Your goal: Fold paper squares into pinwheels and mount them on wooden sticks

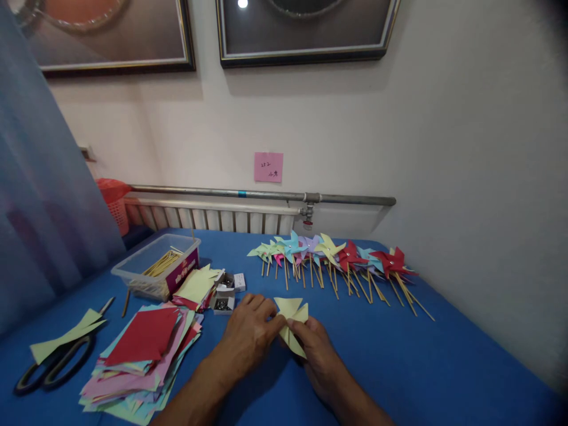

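A pale yellow paper pinwheel (290, 309), its corners folded in part, is held up between both hands over the blue tabletop. My left hand (254, 322) has its thumb and fingertips closed at the paper's left edge. From the right, my right hand (316, 348) pinches the paper near its middle, the thumb on top. No stick shows on this pinwheel. Just beyond my left hand stand two small open boxes of metal pins (223, 303). A row of finished pinwheels on sticks (328, 248) lies at the back right.
A clear plastic box (128, 269) of thin wooden sticks stands at back left. Nearer are a stack of coloured paper (142, 337), smaller yellow sheets (199, 285) and black-handled scissors (66, 361) under a yellow paper piece. A radiator and pipe (266, 194) run along the wall.
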{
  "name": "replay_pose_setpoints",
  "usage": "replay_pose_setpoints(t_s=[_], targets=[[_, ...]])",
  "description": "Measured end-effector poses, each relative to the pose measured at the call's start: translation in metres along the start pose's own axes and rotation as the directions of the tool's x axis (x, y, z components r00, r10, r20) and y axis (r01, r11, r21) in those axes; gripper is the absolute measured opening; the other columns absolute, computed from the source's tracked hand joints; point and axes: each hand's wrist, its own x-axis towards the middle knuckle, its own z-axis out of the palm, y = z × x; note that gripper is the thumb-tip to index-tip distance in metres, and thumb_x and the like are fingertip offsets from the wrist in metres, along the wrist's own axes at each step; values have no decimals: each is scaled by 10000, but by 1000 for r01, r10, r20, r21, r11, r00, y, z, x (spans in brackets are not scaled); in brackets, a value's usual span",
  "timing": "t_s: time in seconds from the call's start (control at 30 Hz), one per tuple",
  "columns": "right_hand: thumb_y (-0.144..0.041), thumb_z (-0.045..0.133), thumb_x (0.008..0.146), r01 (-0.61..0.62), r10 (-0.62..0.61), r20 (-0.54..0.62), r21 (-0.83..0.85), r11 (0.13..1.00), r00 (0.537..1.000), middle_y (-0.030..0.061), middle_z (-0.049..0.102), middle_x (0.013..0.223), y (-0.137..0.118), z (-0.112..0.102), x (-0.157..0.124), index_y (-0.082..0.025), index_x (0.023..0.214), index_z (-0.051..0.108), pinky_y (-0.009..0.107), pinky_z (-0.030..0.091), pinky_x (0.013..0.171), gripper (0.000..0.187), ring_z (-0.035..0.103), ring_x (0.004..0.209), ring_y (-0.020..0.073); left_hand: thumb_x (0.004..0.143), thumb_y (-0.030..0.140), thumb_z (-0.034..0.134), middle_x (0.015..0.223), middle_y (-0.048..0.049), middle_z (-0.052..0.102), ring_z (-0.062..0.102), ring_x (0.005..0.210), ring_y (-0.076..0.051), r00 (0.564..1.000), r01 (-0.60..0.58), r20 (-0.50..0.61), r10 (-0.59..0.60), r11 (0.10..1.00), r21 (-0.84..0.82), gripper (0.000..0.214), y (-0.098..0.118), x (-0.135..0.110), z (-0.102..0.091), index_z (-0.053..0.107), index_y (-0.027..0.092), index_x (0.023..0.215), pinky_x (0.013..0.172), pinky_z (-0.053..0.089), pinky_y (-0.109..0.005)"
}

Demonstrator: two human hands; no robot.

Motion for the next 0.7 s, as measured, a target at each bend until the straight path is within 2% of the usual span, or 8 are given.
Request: replay_pose_setpoints(t_s=[0.13,0.2,0.3,0.37,0.4,0.47,0.53,0.7], targets=[[-469,867,727,10,-17,-74,-90,996,997,27,762,733,11,-12,11,-174,897,778,299,516,646,351,665,674,213,1018,142,515,905,-67,715,625,839,-215,974,181,-83,-209,947,-266,245,2,0,-2,754,198,1024,759,419,-344],[-495,879,699,38,-58,-102,-184,982,993,49,783,747,14,-18,15,-168,929,792,332,547,674,409,709,729,259,1019,191,497,903,-70,726,657,866,-215,909,369,-16,-417,819,-440,260,3,3,-6,755,186,990,773,447,-334],[-522,849,731,78,-104,-73,-287,955,992,81,827,845,13,-20,16,-170,995,814,376,581,735,441,752,806,302,938,312,621,768,-25,697,635,736,-186,688,656,264,-676,423,-625,191,2,7,-5,723,183,841,683,440,-294],[-513,822,764,102,-123,-48,-314,944,991,90,842,895,9,-17,13,-172,1044,825,390,590,771,441,769,847,315,815,370,745,670,8,662,584,620,-156,544,716,470,-695,93,-691,194,2,8,4,708,179,814,600,409,-263],[-503,823,765,109,-129,-43,-321,941,991,92,845,899,7,-14,11,-171,1059,830,394,592,779,443,774,858,321,758,383,795,673,10,678,586,608,-148,520,692,540,-662,-46,-721,240,2,8,11,717,173,845,597,418,-255],[-483,841,751,121,-140,-35,-328,937,989,92,849,896,4,-9,7,-172,1072,840,400,595,788,447,780,873,331,632,378,879,706,-16,726,633,629,-156,527,603,599,-603,-231,-763,352,3,6,26,728,155,859,629,466,-257],[-467,848,747,139,-155,-21,-331,933,988,91,853,901,2,-7,6,-178,1076,848,405,597,795,438,782,890,336,546,332,928,747,-42,761,678,660,-171,539,545,623,-567,-329,-771,433,4,3,39,742,141,887,672,505,-267],[-450,831,721,105,-127,-39,-353,930,991,95,850,875,7,-11,10,-169,1020,850,401,587,759,411,776,859,337,494,266,904,710,-37,745,642,576,-145,499,496,623,-602,-391,-775,398,5,0,48,710,145,820,590,475,-241]])
